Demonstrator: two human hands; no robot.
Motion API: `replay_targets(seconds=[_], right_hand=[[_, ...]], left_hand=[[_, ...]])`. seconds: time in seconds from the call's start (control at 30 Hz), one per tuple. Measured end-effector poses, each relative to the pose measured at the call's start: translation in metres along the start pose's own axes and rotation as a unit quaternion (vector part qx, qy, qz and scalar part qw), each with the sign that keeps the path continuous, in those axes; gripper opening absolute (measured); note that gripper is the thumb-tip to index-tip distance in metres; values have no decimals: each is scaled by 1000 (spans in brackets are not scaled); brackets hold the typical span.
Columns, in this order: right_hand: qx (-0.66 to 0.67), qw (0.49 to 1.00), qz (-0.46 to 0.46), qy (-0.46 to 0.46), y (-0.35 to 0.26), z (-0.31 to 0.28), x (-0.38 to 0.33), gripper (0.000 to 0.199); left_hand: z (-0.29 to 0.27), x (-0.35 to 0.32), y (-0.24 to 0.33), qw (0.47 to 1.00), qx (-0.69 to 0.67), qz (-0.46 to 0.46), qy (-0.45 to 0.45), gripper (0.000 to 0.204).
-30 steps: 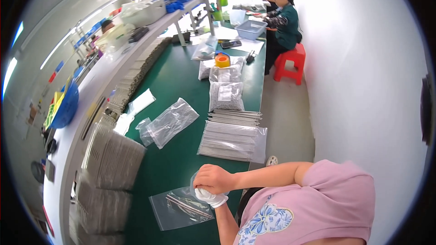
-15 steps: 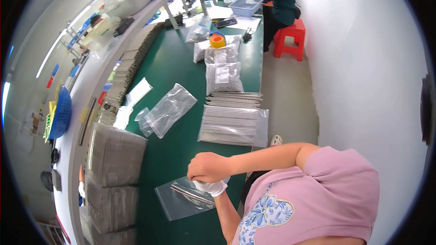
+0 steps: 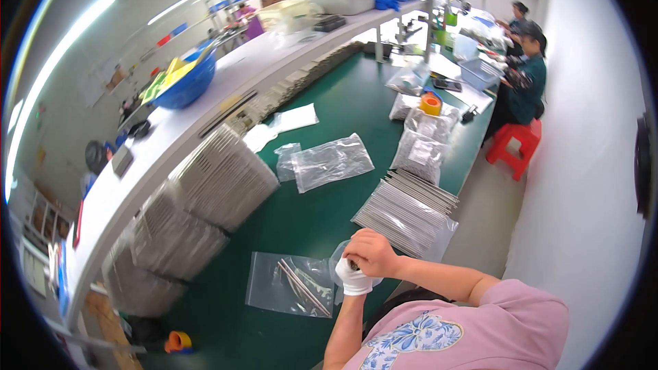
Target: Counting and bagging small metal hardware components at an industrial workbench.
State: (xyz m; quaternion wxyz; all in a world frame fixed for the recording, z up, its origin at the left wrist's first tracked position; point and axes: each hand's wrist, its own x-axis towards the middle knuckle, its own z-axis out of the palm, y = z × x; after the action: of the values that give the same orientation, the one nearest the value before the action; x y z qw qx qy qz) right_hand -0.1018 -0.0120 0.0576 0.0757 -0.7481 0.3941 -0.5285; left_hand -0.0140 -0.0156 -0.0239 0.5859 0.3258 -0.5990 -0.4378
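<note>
My left hand, in a white glove, is closed around something whose small dark end peeks out on top. My bare right hand lies over it with fingers curled in, so what it holds is hidden. A piece of clear plastic shows beside the gloved hand. Left of the hands, a clear flat bag lies on the green table, with a few thin rods on or in it. Farther off, many thin metal rods lie in a row, partly under clear plastic.
Wrapped stacks line the table's left side under a white shelf. Clear bags lie mid-table. Filled bags and an orange tape roll stand beyond the rods. Another tape roll is near. People sit at the far right.
My view has swung left and up, so things appear shifted right. Both hands stay together; the gloved hand now shows more, with a dark end visible in it.
</note>
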Motion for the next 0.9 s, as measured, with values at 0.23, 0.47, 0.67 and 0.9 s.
replay_targets(seconds=[0.23,0.47,0.67,0.9], right_hand=[[-6,999,3,-43,-4,-7,0,11],[-61,995,-9,-77,-7,-13,5,11],[-73,997,34,13,-7,-22,25,13],[-62,995,82,8,-2,-25,19,11]], left_hand=[[7,3,1,994,54,71,71,7],[6,-2,-4,990,90,76,78,12],[9,14,21,973,155,93,143,17],[5,12,18,970,192,107,106,11]])
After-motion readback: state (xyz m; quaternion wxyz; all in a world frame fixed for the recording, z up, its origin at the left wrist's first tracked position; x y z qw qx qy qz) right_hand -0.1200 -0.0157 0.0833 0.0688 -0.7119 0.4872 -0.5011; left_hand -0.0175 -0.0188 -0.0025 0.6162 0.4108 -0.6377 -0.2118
